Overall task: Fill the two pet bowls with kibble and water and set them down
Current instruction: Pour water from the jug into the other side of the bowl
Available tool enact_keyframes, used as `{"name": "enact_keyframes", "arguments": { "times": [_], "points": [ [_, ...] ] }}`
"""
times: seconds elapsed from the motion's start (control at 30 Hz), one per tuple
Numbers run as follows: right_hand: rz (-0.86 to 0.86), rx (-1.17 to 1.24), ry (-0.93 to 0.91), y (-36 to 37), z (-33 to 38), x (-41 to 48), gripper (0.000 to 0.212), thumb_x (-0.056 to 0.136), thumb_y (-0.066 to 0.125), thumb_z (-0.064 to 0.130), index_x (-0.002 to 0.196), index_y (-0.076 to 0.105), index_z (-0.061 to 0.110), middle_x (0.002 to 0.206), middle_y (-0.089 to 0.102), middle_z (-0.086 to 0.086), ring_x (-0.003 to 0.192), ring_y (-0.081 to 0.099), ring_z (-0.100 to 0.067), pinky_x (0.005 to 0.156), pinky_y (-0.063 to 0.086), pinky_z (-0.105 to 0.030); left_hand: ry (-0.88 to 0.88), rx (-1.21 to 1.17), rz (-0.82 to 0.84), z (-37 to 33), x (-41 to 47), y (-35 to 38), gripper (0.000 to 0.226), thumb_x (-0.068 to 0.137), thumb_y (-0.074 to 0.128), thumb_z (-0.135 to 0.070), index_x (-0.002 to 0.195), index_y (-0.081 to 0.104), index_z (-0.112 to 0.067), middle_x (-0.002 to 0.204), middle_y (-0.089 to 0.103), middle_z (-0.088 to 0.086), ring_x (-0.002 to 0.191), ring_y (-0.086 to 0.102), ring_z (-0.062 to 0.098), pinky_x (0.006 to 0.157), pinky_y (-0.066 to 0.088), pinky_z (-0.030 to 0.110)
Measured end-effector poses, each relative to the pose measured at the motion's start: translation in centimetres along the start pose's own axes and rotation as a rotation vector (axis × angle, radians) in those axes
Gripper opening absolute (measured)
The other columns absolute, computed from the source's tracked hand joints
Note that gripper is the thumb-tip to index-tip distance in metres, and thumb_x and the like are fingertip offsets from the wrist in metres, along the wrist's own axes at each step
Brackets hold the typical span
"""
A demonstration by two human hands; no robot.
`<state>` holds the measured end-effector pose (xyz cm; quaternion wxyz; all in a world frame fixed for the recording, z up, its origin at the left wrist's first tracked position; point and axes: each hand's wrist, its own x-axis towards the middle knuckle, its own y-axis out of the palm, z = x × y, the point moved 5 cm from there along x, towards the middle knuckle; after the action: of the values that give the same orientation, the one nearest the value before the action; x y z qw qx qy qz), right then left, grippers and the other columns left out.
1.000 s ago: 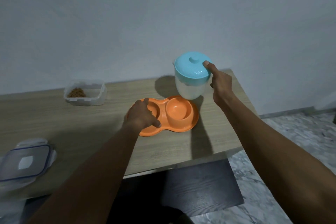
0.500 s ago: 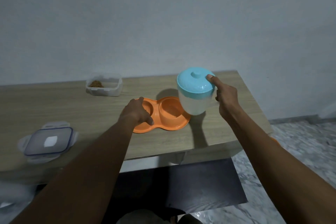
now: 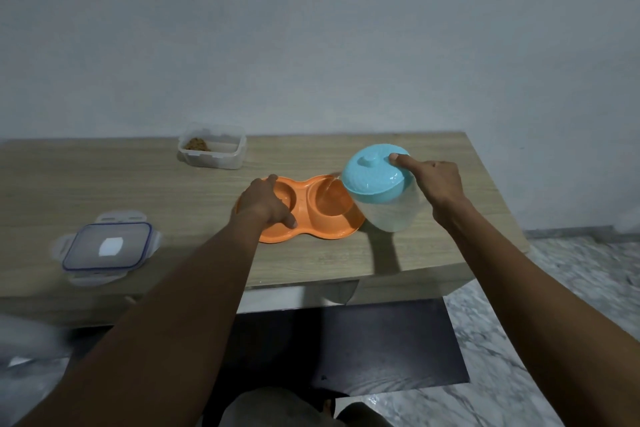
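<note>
The left hand [image 3: 265, 203] lay clamped over the near rim of the orange plastic double pet bowl [image 3: 301, 208], fingers curled down on its left well, pinning it to the pale wooden table [image 3: 173, 191]. The right hand [image 3: 436, 184] was closed around the translucent plastic jug [image 3: 388, 208], tipped toward nine o'clock, with its index fingertip [image 3: 394, 157] pressing the turquoise domed lid [image 3: 374, 173].

To pour well, the tilt should probably be kept shallow and the spout held low over the right well, the finger firm on the lid, and the bowl held steady until the level nears the rim.

At eight o'clock from the bowl sat a flat clear snap-lock lid with blue seal [image 3: 107, 246], apart from its box. At eleven o'clock stood the clear rectangular plastic container [image 3: 212, 146], open, with a small heap of brown kibble [image 3: 196, 144] in one corner. The bowl's left well was mostly hidden by the hand, so its contents could not be told. A thin stream of water [image 3: 329, 188] seemed to fall into the right well, pooling there.
</note>
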<state>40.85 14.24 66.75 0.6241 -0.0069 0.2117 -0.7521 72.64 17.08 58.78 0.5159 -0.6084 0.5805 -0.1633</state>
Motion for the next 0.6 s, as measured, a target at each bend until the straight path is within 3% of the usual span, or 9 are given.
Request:
{"name": "enact_keyframes", "arguments": {
  "times": [0.2,0.33,0.47,0.6],
  "points": [
    [-0.018,-0.033,0.02,-0.3,-0.65,0.08,0.081,0.046,0.087,0.065,0.081,0.069,-0.006,0.084,0.067,-0.011,0.082,0.058,-0.024,0.07,0.042,-0.039,0.013,-0.002,0.001,0.2,-0.04,0.17,0.128,0.047,0.096,-0.034,0.154,0.027,-0.027,0.151,0.037,0.008,0.136,0.043,0.034,0.099,0.047,0.045],
    [-0.013,-0.058,0.016,-0.37,-0.44,-0.16,0.087,0.047,0.085,0.066,0.089,0.069,-0.009,0.095,0.072,-0.017,0.086,0.061,-0.025,0.071,0.043,-0.039,0.005,0.001,-0.001,0.18,-0.05,0.09,0.128,0.045,0.096,-0.034,0.153,0.027,-0.027,0.15,0.04,0.008,0.133,0.046,0.034,0.098,0.049,0.046],
    [-0.009,-0.084,0.017,-0.57,-0.3,-0.46,0.076,0.047,0.086,0.067,0.078,0.07,-0.001,0.087,0.07,-0.015,0.084,0.061,-0.025,0.069,0.043,-0.039,-0.002,0.004,-0.006,0.14,-0.13,0.14,0.128,0.045,0.096,-0.034,0.153,0.028,-0.027,0.149,0.04,0.009,0.133,0.046,0.035,0.097,0.049,0.047],
    [-0.014,-0.092,0.007,-0.91,-0.1,-0.67,0.087,0.047,0.085,0.067,0.086,0.068,-0.009,0.082,0.065,-0.009,0.08,0.059,-0.023,0.067,0.042,-0.038,-0.008,-0.014,-0.009,0.1,-0.15,0.21,0.129,0.044,0.097,-0.032,0.153,0.028,-0.026,0.148,0.043,0.009,0.132,0.047,0.036,0.098,0.049,0.048]
  ]
}}
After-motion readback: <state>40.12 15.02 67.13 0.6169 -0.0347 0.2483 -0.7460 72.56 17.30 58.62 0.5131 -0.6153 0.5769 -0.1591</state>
